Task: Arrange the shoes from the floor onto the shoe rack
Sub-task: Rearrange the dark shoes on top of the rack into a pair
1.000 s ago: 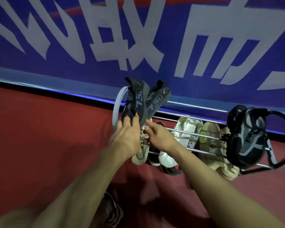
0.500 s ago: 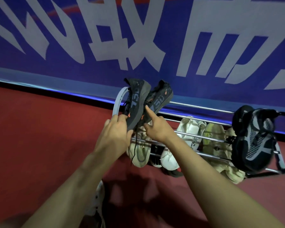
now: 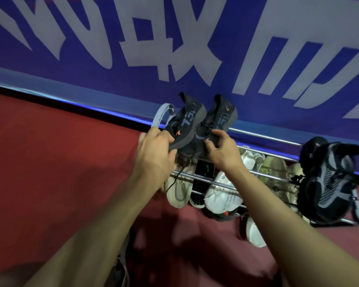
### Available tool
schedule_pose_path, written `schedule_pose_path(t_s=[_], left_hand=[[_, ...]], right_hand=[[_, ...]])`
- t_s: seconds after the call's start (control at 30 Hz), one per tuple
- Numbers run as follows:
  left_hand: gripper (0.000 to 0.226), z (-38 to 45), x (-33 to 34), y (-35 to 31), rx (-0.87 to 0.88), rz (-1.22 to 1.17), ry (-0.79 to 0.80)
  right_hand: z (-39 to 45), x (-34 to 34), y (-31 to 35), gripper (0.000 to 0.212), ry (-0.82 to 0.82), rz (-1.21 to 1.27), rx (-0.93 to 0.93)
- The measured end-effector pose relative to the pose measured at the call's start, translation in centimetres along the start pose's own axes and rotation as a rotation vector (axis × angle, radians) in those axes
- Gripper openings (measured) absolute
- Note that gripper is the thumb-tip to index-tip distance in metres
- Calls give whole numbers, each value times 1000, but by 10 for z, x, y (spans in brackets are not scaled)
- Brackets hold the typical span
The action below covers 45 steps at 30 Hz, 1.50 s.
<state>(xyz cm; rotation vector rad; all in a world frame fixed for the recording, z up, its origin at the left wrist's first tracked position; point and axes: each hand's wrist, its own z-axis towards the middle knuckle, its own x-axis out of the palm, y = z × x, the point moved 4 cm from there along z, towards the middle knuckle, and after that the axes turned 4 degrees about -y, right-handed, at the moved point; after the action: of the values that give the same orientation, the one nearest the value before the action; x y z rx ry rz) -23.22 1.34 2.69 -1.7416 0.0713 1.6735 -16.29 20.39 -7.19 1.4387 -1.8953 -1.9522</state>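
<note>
Both forearms reach forward over the red floor (image 3: 60, 162). The left hand (image 3: 155, 150) clamps fingers and thumb on the toe of the left dark sneaker (image 3: 184, 125); the right hand (image 3: 220, 150) curls around the toe of the right dark sneaker (image 3: 218, 121). Both shoes stand heel-up at the shoe rack's (image 3: 263, 137) top left end, each printed "750". Behind hangs a blue banner (image 3: 112, 83) with large white characters, unreadable.
</note>
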Motion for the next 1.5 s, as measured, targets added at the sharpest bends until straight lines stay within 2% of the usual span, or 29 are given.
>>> schedule_pose_path(t_s=[0.13,0.33,0.47,0.57,0.67,0.87,0.97,1.03,1.13,1.23,1.37,1.43,1.5], left_hand=[[18,-6,13,-6,39,-5,88],[18,-18,47,-10,56,123,256],[24,-25,59,-11,70,211,361],[39,-26,67,-19,67,233,358],[53,-19,80,-26,7,223,329],[77,-15,96,-30,-193,116,209],[63,-13,99,-27,-232,121,214],[42,-11,100,-26,-209,138,235],[25,-10,96,-31,-131,153,232],[18,-12,87,-35,-22,163,203],[21,-13,63,-30,142,131,178],[26,-14,50,-25,231,100,168],[30,-14,37,-18,329,77,176]], right_hand=[[-1,-37,-18,24,70,154,206],[-41,-55,-16,25,338,21,218],[-51,-60,-30,25,409,-129,225],[-52,-57,-33,23,434,-214,220],[-51,-53,-30,29,426,-360,116],[-49,-56,-22,30,367,-250,30],[-48,-56,-23,34,402,-325,-28],[-46,-57,-23,34,417,-349,-51],[-44,-63,-20,32,431,-379,-68],[-40,-76,-18,32,349,-483,-145],[-34,-106,0,37,-27,-582,-390],[-32,-117,9,51,-126,-579,-511],[-34,-117,12,73,-82,-657,-594]])
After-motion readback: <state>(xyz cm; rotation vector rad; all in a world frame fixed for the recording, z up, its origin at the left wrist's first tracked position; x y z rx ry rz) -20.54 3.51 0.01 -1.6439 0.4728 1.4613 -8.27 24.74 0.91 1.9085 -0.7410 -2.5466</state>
